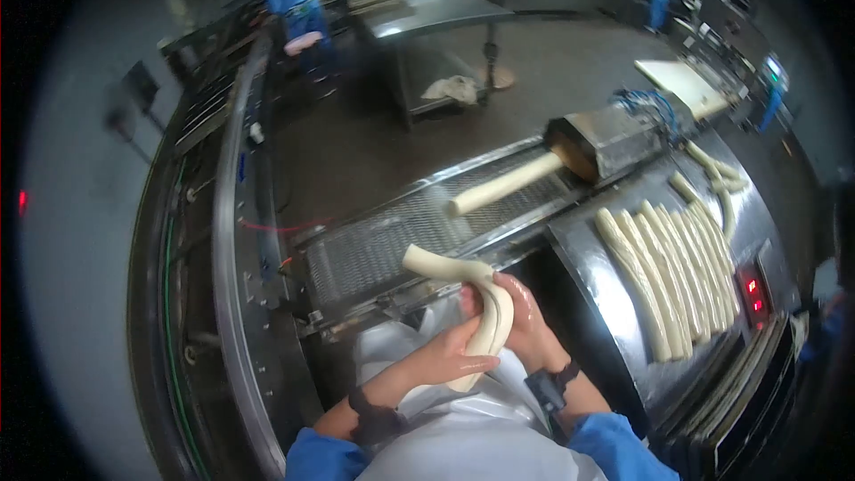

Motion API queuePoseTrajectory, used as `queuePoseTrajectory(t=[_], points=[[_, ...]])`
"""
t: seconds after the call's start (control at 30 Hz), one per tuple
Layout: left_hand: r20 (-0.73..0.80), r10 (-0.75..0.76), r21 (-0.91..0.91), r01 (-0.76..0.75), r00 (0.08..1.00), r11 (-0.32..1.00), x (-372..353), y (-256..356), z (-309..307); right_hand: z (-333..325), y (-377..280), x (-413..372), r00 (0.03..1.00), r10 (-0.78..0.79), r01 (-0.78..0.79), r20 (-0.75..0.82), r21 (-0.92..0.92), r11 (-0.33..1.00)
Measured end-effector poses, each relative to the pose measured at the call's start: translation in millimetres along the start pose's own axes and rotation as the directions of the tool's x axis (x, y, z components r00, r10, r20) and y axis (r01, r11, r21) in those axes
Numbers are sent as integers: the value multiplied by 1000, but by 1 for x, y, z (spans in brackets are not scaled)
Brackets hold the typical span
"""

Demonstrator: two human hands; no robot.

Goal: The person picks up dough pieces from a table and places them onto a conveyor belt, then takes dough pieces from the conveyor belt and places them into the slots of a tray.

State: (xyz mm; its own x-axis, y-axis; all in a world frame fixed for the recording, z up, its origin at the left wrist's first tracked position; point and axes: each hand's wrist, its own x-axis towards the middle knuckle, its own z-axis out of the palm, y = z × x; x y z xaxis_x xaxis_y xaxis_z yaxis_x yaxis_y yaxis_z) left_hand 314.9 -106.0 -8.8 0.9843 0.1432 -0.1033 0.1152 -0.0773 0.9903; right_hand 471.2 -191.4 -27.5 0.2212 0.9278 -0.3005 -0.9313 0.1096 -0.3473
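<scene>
A long pale dough roll (492, 307) is folded over between my hands, close in front of my apron. One end of it sticks out to the upper left, over the mesh conveyor (374, 254). My left hand (454, 354) grips the lower part, thumb across the dough. Higher up, my right hand (527, 316) wraps around its right side, fingers partly hidden behind it. Another dough roll (503, 185) lies on the conveyor, coming out of a metal machine outlet (592, 147). To the right, several wet-looking dough rolls (668, 276) lie side by side on a steel table (601, 303).
A red digital display (755, 294) sits at the steel table's right edge, above stacked trays (739, 392). A long metal rail (227, 240) runs along my left. Farther off are a steel worktable (436, 9), a white board (681, 85) and two people in blue.
</scene>
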Motion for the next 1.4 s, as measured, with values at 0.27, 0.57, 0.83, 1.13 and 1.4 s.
queuePoseTrajectory(t=[0.27, 0.57, 0.83, 1.13, 1.4], points=[[186, -52, 143, 25, 981, 989, 0, -12, -15, -12, -107, -98, 770, -637, 562, 15, -490, 667], [-232, -187, 69, 208, 955, 976, 15, -68, -71, -177, -163, -256, -194, -896, 602, -400, -769, 213], [-391, 265, 770, 155, 881, 619, 38, -63, -119, -246, -128, -300, -365, -893, -530, -264, -730, 432], [-533, 259, 833, 447, 805, 326, 33, -104, -189, -234, -156, -289, -309, -906, -761, -289, -496, 418], [-504, 247, 807, 350, 828, 476, 35, -93, -141, -186, -136, -212, -35, -922, -785, 385, -581, -213]])
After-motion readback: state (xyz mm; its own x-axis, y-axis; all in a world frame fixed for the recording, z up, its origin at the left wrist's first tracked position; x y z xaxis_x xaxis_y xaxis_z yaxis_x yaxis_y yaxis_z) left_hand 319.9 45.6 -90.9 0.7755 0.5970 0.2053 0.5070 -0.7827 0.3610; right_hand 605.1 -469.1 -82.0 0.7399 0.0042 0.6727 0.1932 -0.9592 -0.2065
